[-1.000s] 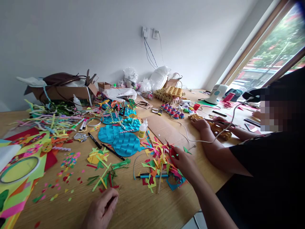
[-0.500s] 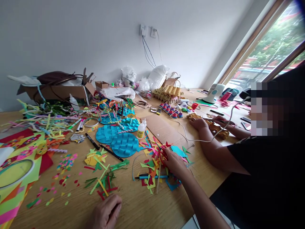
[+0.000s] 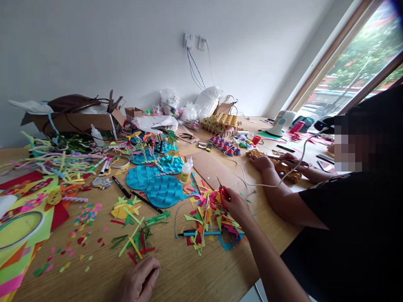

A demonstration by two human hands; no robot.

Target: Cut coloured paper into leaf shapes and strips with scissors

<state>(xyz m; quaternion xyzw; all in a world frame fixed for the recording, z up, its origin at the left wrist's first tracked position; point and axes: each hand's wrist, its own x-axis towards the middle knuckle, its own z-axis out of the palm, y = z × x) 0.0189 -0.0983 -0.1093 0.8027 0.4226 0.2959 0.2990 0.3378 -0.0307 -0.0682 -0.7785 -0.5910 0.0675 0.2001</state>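
Note:
My right hand (image 3: pixel 236 204) grips a pair of red-handled scissors (image 3: pixel 223 197), whose blades point up and away from me. Below them spreads a pile of cut paper scraps (image 3: pixel 200 218) in many colours, with a thin wooden stick (image 3: pixel 205 214) and a blue pen (image 3: pixel 201 233) lying across it. My left hand (image 3: pixel 140 279) rests at the table's near edge, fingers curled into a loose fist with nothing visible in it. Just beyond it lie green, red and yellow paper strips (image 3: pixel 138 239) and a yellow paper fish (image 3: pixel 121 211).
Blue woven paper discs (image 3: pixel 165 191) and a glue bottle (image 3: pixel 186 171) stand mid-table, beside a cardboard sheet (image 3: pixel 217 170). On the right, a co-worker's hand (image 3: pixel 261 161) is on an egg-carton piece (image 3: pixel 285 171); a white cable (image 3: pixel 248 182) crosses there. Pipe cleaners (image 3: pixel 59 161) lie left.
My right hand has lifted the scissors a little, up and right off the scraps. The wooden stick and some scraps have shifted, and a light-blue piece near the hand no longer shows. My left hand stays put.

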